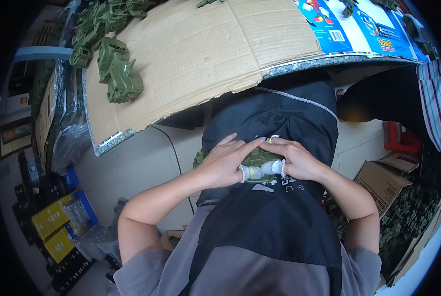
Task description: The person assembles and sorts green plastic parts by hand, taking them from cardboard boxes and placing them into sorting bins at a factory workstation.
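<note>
Both hands meet over my lap on a dark green moulded plastic toy part (260,157). My left hand (222,163) grips its left side, index finger reaching across the top and covered thumb pressing the near face. From the other side my right hand (299,160) holds it the same way, its fingertips meeting the left ones. White finger covers wrap both thumbs and a right fingertip. The hands hide much of the part. Small white scraps (263,188) lie on the black apron (279,217) just below it.
Ahead is a table topped with cardboard (195,54), bearing green toy parts (119,74) and a heap (104,19) at far left. Blue printed sheets (378,29) lie at its right. An open carton (383,185) and many dark green pieces (403,227) sit right; yellow boxes (52,222) left.
</note>
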The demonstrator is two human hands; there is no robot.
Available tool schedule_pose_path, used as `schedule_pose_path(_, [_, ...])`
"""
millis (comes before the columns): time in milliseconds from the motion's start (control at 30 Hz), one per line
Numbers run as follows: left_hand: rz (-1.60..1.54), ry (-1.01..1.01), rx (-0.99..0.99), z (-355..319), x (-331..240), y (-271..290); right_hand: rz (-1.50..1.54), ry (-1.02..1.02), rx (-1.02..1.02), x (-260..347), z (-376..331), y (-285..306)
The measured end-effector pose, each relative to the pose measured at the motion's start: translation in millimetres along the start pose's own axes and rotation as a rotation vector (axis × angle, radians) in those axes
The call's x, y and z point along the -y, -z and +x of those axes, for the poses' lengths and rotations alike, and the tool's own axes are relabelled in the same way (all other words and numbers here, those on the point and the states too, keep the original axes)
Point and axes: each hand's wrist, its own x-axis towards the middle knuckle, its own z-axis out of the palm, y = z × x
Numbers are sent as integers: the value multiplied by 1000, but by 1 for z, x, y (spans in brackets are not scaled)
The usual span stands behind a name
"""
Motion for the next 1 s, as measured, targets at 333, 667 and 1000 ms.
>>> schedule_pose_path(333, [146, -8, -195, -20, -12, 47, 173, -52, -128, -12, -8, 8])
schedule_pose_path(667, [-572, 111, -366, -28, 14, -6, -191, 112, -277, 46, 11, 33])
schedule_pose_path(1000, [-436, -13, -494, -13, 17, -21, -18, 245, -70, 24, 38, 19])
